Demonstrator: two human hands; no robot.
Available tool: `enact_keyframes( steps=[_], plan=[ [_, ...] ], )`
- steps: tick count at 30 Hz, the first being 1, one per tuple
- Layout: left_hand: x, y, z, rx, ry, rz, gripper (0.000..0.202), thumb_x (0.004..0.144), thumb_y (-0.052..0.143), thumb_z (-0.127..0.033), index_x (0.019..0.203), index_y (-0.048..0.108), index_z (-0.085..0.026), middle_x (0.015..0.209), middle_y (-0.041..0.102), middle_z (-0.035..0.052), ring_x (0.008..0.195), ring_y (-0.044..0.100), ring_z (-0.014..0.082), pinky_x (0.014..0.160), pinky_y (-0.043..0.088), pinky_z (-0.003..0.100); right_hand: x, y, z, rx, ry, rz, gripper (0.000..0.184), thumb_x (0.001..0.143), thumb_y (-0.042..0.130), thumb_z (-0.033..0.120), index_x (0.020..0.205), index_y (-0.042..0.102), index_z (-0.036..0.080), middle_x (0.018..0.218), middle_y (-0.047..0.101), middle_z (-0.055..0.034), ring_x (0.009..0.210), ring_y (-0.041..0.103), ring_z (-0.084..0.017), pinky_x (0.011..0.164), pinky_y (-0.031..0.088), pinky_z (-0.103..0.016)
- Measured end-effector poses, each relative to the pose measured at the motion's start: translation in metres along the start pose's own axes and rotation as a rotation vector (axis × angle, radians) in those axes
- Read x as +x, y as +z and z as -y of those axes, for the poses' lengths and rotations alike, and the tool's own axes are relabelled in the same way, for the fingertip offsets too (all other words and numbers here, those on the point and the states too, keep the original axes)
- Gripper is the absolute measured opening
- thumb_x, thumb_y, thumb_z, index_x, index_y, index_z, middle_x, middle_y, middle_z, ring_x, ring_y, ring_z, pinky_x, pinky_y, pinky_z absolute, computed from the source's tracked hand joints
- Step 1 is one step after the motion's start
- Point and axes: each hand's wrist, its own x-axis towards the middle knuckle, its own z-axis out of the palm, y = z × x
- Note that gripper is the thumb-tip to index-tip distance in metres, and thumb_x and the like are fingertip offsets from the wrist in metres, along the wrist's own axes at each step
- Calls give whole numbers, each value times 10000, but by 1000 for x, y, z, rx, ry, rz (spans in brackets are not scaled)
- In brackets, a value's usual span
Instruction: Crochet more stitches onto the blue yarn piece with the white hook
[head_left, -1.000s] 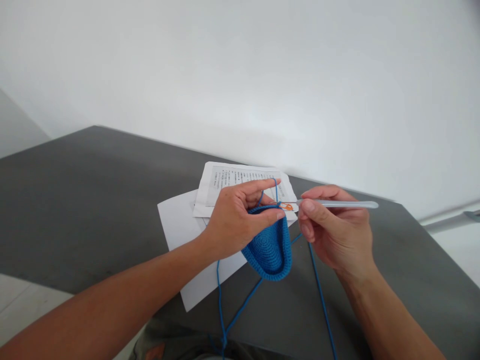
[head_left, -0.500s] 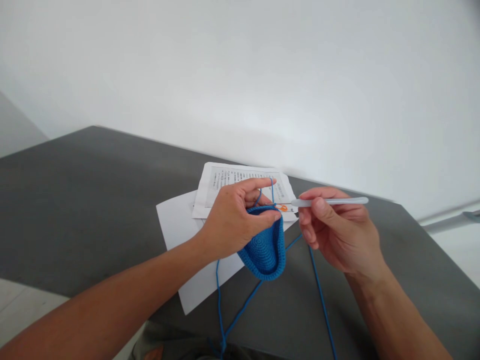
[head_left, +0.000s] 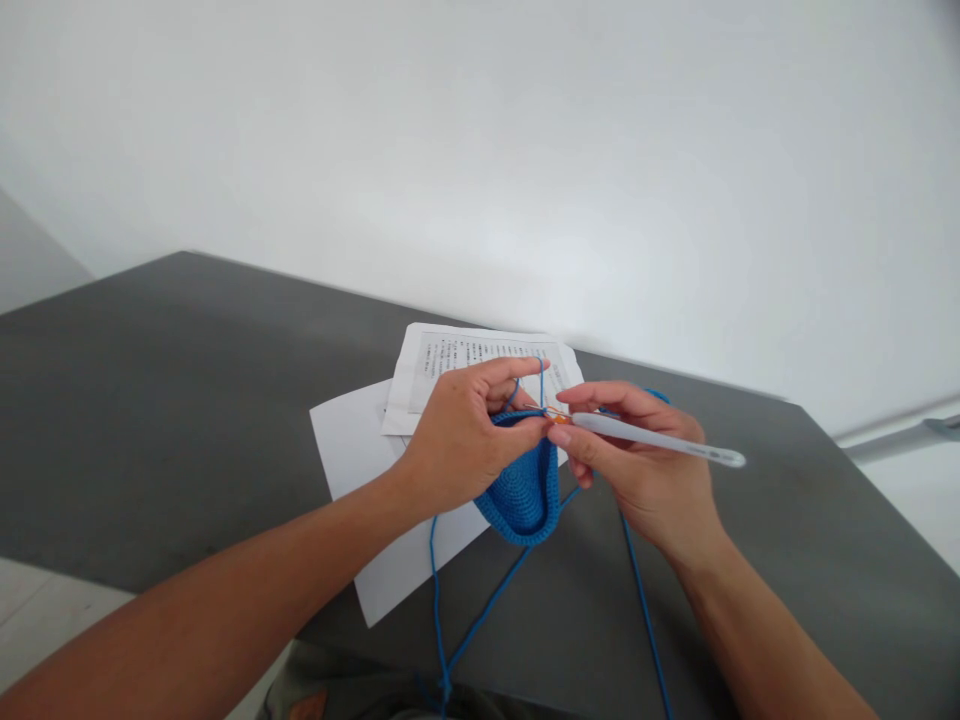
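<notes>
My left hand pinches the rim of a blue crocheted piece, cup-shaped with rounded stitch rows inside. Blue working yarn loops over its raised index finger and runs down to the rim. A crochet hook with a pale grey handle lies between the thumb and index finger of my right hand, its thin metal shaft at the rim. Close to the right thumb tip sits an orange stitch marker, partly covered; whether the thumb grips it is unclear.
A printed sheet and a blank white paper lie beneath the hands on the dark grey table. Blue yarn strands trail toward my lap, another down at right. A white wall stands behind the table.
My right hand has moved left, up to the rim and orange marker. The hook's handle now slants down to the right. My left hand stays nearly in place.
</notes>
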Motion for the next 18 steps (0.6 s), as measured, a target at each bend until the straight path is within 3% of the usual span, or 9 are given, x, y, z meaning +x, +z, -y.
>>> enact_keyframes(
  steps=[8, 18],
  plan=[
    [-1, -1, 1, 55, 22, 37, 509, 764, 783, -146, 1266, 709, -101, 825, 785, 13, 773, 752, 149, 750, 590, 238, 0, 0, 1, -36, 36, 46, 234, 747, 900, 340, 880, 809, 171, 498, 670, 12, 394, 590, -99, 390, 517, -180],
    [1, -4, 4, 42, -1, 40, 514, 752, 795, -159, 1258, 717, -114, 818, 753, 8, 765, 729, 150, 751, 583, 259, 6, -6, -4, 31, 57, 110, 211, 785, 882, 299, 921, 794, 162, 527, 680, 15, 407, 608, -95, 398, 535, -174]
  ],
)
